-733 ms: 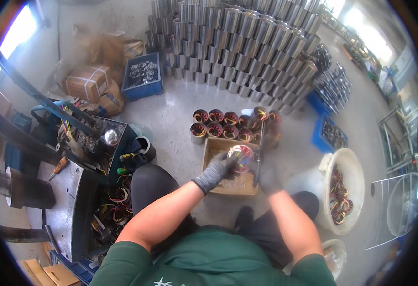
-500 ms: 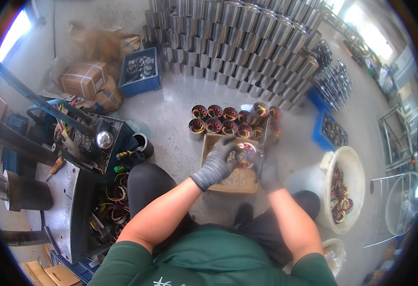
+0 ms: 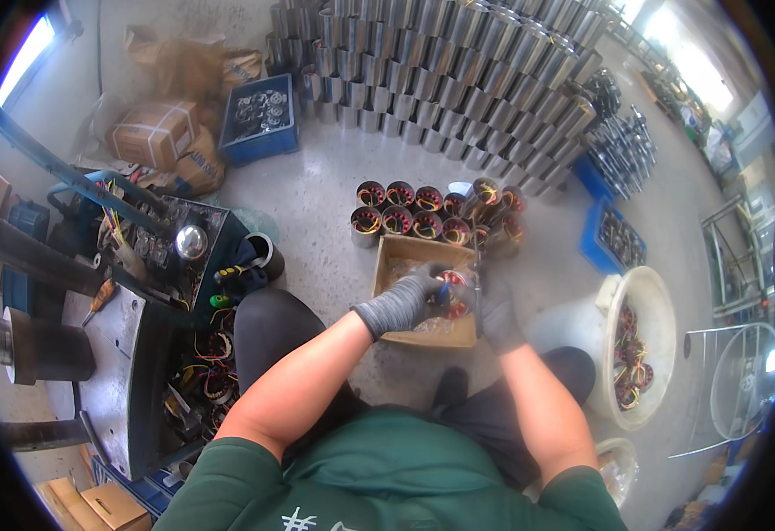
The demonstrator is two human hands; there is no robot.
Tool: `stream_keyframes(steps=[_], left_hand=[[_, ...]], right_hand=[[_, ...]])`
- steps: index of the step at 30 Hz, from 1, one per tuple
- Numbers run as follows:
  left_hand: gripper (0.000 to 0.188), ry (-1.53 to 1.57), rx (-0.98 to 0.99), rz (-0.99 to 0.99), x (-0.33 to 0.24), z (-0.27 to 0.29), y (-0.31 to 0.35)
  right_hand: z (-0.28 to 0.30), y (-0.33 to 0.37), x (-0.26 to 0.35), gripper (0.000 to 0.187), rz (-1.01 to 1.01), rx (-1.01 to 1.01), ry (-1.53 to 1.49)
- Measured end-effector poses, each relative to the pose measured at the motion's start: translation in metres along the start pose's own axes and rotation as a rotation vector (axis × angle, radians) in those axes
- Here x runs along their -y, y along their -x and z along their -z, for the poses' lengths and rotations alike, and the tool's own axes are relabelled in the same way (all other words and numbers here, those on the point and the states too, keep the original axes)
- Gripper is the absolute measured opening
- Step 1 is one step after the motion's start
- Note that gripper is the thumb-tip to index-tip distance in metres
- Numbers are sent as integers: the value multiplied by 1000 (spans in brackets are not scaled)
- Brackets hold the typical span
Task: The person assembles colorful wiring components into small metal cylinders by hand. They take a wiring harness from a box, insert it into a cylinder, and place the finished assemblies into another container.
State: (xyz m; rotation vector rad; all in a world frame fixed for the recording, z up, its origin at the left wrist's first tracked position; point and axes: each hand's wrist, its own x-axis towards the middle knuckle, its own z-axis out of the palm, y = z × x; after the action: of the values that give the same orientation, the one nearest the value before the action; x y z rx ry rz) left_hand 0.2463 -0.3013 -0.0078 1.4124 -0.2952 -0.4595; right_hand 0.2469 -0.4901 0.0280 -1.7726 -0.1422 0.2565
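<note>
Over an open cardboard box point(image 3: 427, 334), a round motor stator point(image 3: 455, 299) with red windings sits between my gloved hands. On its left side, my left hand point(image 3: 410, 299) in a grey knit glove has its fingers curled in at the winding face. A small blue bit shows by those fingertips, too small to name. My right hand point(image 3: 500, 316), also gloved and somewhat blurred, grips the stator from its right side. Behind the box, several wound motor housings point(image 3: 396, 219) with red windings and yellow wires stand in two rows.
Metal cylinders point(image 3: 441, 97) form a tall stack at the back. A white bin point(image 3: 613, 354) with stators stands at right, near blue crates point(image 3: 613, 239) of metal parts. A machine point(image 3: 109, 354) with tools is at left; a blue crate point(image 3: 259, 119) lies behind it.
My left fingers have moved down and curled in at the stator's face. The stator has dropped slightly and turned, showing less of its face. My right hand stays beside it.
</note>
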Motion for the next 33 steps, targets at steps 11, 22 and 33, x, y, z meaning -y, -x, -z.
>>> stream_keyframes(steps=[11,22,33], left_hand=[[28,-1131,-206,-365,-27,-6,12],[22,-1306,109,-327,-13,-9,13],[9,-112,-431,-178,-30,12,7]], right_hand=[[2,-2,-9,41,-5,-134,-7],[0,-2,-15,55,-95,-65,-11],[9,-13,-44,39,-29,-90,26]])
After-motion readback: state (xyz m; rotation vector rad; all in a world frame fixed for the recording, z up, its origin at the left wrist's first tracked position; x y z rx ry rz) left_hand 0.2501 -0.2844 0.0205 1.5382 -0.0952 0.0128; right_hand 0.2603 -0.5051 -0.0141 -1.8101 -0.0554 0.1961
